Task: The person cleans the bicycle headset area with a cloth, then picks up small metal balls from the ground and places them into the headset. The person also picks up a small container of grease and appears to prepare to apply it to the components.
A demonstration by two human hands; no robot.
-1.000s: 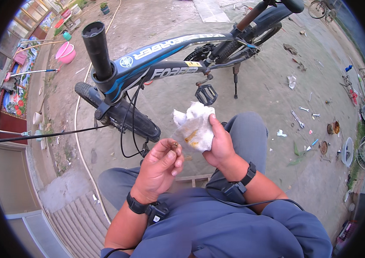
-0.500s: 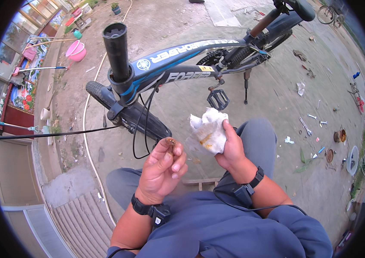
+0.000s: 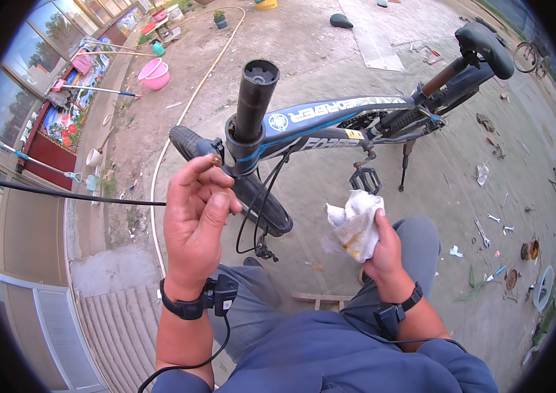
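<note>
My left hand (image 3: pixel 196 216) is raised beside the bicycle's head tube (image 3: pixel 245 147), its index finger extended and the other fingers loosely curled. A small brown dab (image 3: pixel 216 159), which looks like grease, sits on the index fingertip. No tool shows in this hand. My right hand (image 3: pixel 383 252) grips a crumpled white paper tissue (image 3: pixel 360 226) with yellow-brown stains, held over my knee. In front of me stands a dark blue and black bicycle (image 3: pixel 337 118) without handlebars. A black tube (image 3: pixel 257 92) sticks up from its head tube, and loose black cables (image 3: pixel 265 209) hang beside the front wheel (image 3: pixel 261 200).
Wrenches (image 3: pixel 481 232), a rusty can (image 3: pixel 530 250) and a white basin (image 3: pixel 543 288) lie on the ground at right. A pink bucket (image 3: pixel 154 74) and a hose (image 3: pixel 189 108) are at far left. A black cable (image 3: pixel 68 190) crosses from the left toward my left hand.
My left hand has moved up and left, its index finger straightening toward the head tube. My view has shifted, so the bicycle appears further right and lower. The tissue stays in my right hand.
</note>
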